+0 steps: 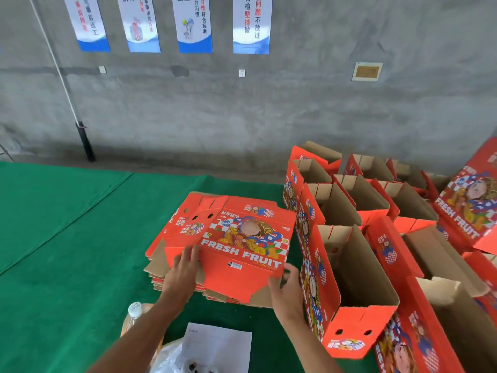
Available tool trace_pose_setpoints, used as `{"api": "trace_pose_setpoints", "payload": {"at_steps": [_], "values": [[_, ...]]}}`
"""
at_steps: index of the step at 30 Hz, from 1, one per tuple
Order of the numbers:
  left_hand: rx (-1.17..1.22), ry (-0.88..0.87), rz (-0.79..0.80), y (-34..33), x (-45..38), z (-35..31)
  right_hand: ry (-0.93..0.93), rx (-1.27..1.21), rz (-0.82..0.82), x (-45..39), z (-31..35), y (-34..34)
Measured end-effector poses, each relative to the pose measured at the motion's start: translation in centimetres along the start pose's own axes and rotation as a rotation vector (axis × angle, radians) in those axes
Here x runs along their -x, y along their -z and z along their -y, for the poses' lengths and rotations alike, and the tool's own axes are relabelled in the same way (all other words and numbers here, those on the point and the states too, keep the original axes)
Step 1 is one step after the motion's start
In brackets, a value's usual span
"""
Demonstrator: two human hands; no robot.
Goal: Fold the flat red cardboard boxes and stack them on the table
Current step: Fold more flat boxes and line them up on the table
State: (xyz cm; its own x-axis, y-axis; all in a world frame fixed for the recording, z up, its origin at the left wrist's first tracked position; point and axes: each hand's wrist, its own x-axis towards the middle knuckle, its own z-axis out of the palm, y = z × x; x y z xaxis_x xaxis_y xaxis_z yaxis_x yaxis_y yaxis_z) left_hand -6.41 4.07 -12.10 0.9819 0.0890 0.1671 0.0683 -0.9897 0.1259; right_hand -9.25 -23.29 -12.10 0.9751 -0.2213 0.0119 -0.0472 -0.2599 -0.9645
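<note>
Two hands work at the near edge of the flat stack [215, 265], taken here as landmark. Nearer than the stack lie a paper sheet [223, 343], a bottle [134, 310] and a plastic bag [169, 356]. Left hand [185, 267] rests on the stack's near left corner, fingers [192, 254] spread flat on the top blank [242, 238]. Right hand [285, 286] is at the near right corner, fingers [291, 269] curled at the blank's edge; whether they pinch it cannot be told. Stack sits on the green worktop [67, 238]. Right of the stack, folded boxes [349, 265] stand open-topped in rows, touching one another. Judgement: blank is light, stiff corrugated card, creased for folding; hold at opposite edges, not loose flaps, which would bend. Beyond the stack, posters [193, 22] hang on the wall [269, 109].
</note>
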Motion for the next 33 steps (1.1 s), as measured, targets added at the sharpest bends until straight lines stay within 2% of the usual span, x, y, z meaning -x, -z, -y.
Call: {"api": "trace_pose_setpoints", "payload": {"at_steps": [5,8,12,15,18,22,25,27,29,33], "values": [[0.061,0.135,-0.057,1.7,2.2,-0.1,0.094,-0.057,0.137,3.4,2.3,1.4],[0.067,0.155,-0.056,2.8,3.3,1.2,0.190,0.067,0.071,4.9,3.2,3.0],[0.289,0.098,-0.050,5.0,4.4,1.1,0.311,0.023,0.029,5.7,5.7,4.5],[0.484,0.093,0.091,5.8,5.7,-0.7,0.317,-0.038,0.041,6.2,7.4,5.5],[0.582,0.054,0.084,5.9,7.0,-2.0,0.306,-0.011,0.042,6.7,8.1,6.5],[0.535,0.119,0.035,4.7,8.8,-1.4,0.277,-0.013,0.073,7.5,8.3,7.9],[0.370,0.236,0.053,3.7,9.4,-0.3,0.257,-0.034,0.060,8.3,8.2,8.4],[0.322,0.253,-0.022,4.0,10.1,-0.2,0.241,-0.027,0.047,8.8,8.1,9.0],[0.313,0.243,-0.169,5.3,11.4,-0.1,0.262,-0.018,0.044,9.0,8.2,10.0],[0.367,0.131,-0.429,10.0,13.8,0.0,0.298,-0.030,-0.002,8.7,9.7,13.0]]}}
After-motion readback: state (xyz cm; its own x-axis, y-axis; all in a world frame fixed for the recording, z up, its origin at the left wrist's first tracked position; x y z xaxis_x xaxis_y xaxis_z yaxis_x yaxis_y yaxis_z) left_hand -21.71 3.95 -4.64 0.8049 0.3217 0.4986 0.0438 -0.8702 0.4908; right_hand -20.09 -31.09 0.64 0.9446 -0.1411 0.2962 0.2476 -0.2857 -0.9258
